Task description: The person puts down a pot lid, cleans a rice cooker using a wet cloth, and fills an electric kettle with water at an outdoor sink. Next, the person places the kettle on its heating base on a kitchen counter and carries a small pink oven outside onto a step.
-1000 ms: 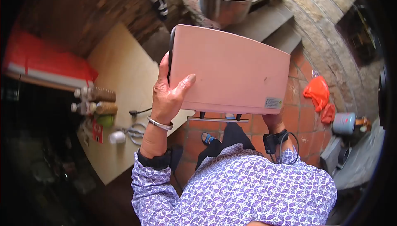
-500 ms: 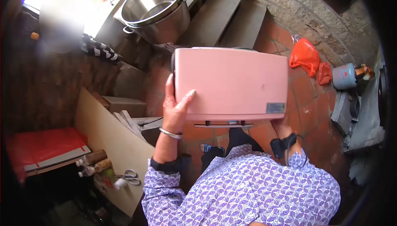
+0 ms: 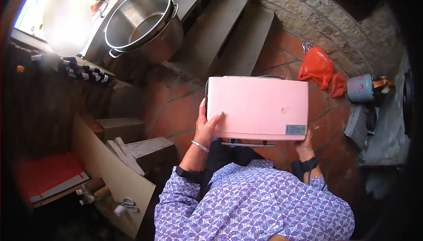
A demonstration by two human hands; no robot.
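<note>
A pink toaster oven [image 3: 257, 106], boxy and smooth, is held level in front of my body, above the floor. A metal bar handle [image 3: 249, 144] shows along its side nearest me, and a small printed label sits at its near right corner. My left hand [image 3: 206, 125] grips the left end, with the thumb on top and the other fingers along the side. At the near right corner, my right hand [image 3: 304, 146] holds the oven from below and the side; most of its fingers are hidden.
Stone steps [image 3: 238, 25] rise ahead, with large steel pots [image 3: 165, 42] at their left. Red bags [image 3: 316, 67] and a blue-grey gas canister [image 3: 360, 87] lie by the right wall. A wooden board [image 3: 132, 170] stands at left, near scissors [image 3: 130, 204] and bottles [image 3: 94, 190].
The oven has come lower in view and looks smaller, with both hands still on it. The pots and steps have shifted left as my view turned.
</note>
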